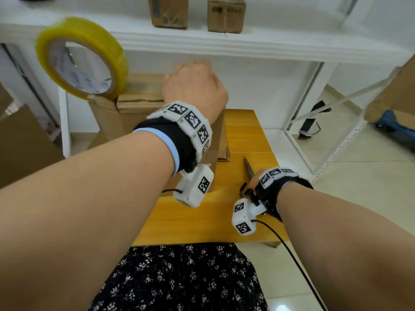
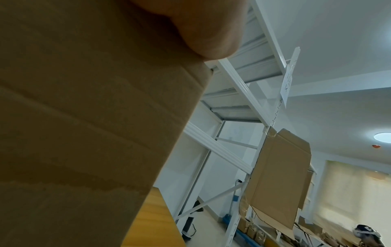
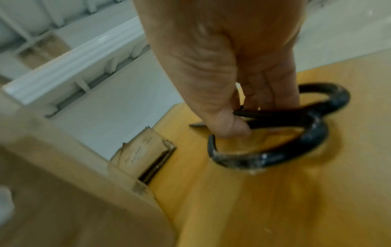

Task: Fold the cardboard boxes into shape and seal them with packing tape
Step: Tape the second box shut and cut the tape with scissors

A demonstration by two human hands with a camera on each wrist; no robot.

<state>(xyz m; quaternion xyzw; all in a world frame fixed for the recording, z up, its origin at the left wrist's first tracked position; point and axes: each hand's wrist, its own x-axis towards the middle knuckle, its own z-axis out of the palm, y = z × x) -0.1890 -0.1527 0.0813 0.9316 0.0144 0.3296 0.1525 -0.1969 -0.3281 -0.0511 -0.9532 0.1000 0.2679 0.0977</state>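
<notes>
A tall brown cardboard box (image 1: 143, 90) stands upright on the small wooden table (image 1: 247, 135). My left hand (image 1: 195, 84) lies over the box's top, and its fingers bend down past the far edge, out of sight. In the left wrist view the heel of the hand presses the box wall (image 2: 84, 133). A yellow roll of packing tape (image 1: 80, 57), blurred, hangs at the box's top left corner. My right hand (image 1: 253, 180) is low on the table, right of the box. It pinches the black handles of the scissors (image 3: 296, 147), which lie on the table top (image 3: 275, 200).
A white metal rack (image 1: 224, 43) stands behind the table, with two small sealed boxes (image 1: 170, 12) on its shelf. Flat cardboard (image 1: 22, 142) leans at the left, and more (image 2: 279, 175) leans on the rack to the right. A black cable (image 1: 292, 254) trails from my right wrist.
</notes>
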